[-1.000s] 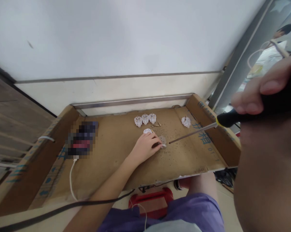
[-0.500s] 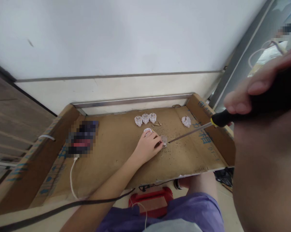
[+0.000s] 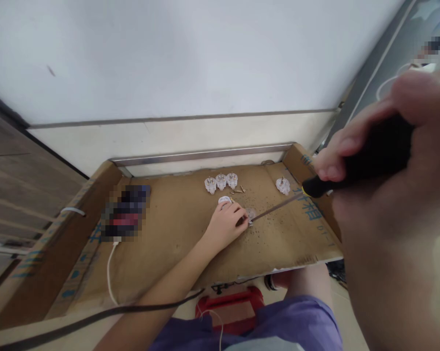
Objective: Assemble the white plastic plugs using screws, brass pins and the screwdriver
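Observation:
My left hand (image 3: 225, 224) rests on the cardboard, its fingers closed on a clear plastic plug (image 3: 252, 213) and partly hiding it. My right hand (image 3: 373, 204), large and close to the camera, is wrapped round the black handle of a screwdriver (image 3: 278, 206). The screwdriver slants down to the left, and its tip meets the plug beside my left fingertips. Just beyond my left knuckles lies a white plastic piece (image 3: 224, 200), partly covered by the hand. Small brass-coloured metal parts (image 3: 238, 191) lie behind it.
Three clear plugs (image 3: 221, 181) stand in a row, pins up, at the back; another plug (image 3: 283, 185) sits to the right. A blurred-out device (image 3: 126, 214) with a white cable (image 3: 109, 268) is at left. Raised cardboard sides (image 3: 311, 187) border the surface, which is strewn with dark specks.
My right hand has moved left and slightly down with the screwdriver; its tip has gone from just right of the plug onto it. My left hand has hardly moved.

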Demonstrator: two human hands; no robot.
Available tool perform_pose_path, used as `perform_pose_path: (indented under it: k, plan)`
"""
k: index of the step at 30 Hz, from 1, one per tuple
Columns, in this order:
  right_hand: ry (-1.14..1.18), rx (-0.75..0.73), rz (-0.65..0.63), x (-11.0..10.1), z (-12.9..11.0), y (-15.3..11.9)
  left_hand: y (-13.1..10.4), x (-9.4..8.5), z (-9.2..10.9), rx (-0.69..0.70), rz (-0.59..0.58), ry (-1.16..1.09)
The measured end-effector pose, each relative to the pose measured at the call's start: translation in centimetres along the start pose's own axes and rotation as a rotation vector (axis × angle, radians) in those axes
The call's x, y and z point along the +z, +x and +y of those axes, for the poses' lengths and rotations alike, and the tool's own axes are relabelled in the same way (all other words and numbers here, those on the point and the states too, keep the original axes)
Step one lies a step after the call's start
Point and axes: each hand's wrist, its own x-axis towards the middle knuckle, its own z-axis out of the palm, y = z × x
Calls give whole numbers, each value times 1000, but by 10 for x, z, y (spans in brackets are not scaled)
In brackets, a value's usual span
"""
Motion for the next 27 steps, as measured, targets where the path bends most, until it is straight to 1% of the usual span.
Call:
perform_pose_path:
  k: [1,4,7,10,13,15,20,24,27]
  plan:
    - [-4,-6,0,0,0,1,0,0,0,-3,-1,0]
    - [-23,-105,-45,-2,0,1,0,0,0,-7,6,2]
    - [-92,-189,-98,-3,-2,-1,0,1,0,-9,15,1]
    - [-135,-167,-121,-3,-2,-3,-1,2,0,-13,20,7]
    - [-58,-74,-79,-3,0,-2,-1,3,1,-5,10,4]
    - [-13,-39,-71,-1,1,-2,-1,2,2,-3,3,-5]
    - [11,-45,-51,2,0,-3,-1,2,2,-12,-1,-29]
    - [-2,-38,-67,2,3,-2,0,2,3,-17,-1,-43]
    - [-13,-69,-83,0,6,-2,0,1,3,-20,-3,-52]
